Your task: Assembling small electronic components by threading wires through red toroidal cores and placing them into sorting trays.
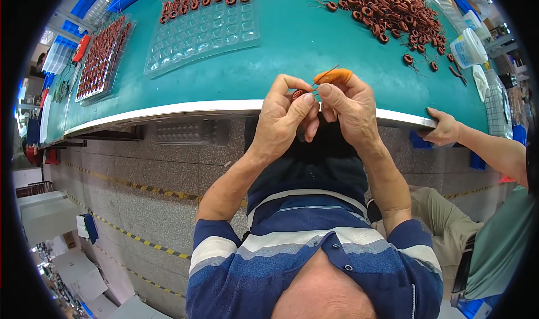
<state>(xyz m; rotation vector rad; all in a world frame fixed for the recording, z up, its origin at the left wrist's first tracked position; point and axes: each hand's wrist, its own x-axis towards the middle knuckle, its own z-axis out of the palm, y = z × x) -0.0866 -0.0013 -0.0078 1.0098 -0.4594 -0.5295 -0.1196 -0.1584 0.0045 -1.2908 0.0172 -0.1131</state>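
Observation:
Over the front edge of the green table, my left hand (279, 115) pinches a small ring-shaped coil (298, 95) wound with copper-coloured wire. Just beside it, my right hand (356, 110) is closed on the coil's wire leads (315, 91), thumb against the fingers. An orange finger cot (341, 75) covers one of its fingertips. One thin lead sticks up past that fingertip. The fingers hide part of the coil.
A clear blister tray (205, 35) holds rows of coils at its far end. Another filled tray (101, 63) lies left. Loose coils (387, 10) are heaped far right, near pliers (457, 72) and a white tub (469, 48). A co-worker's hand (443, 128) touches the table edge.

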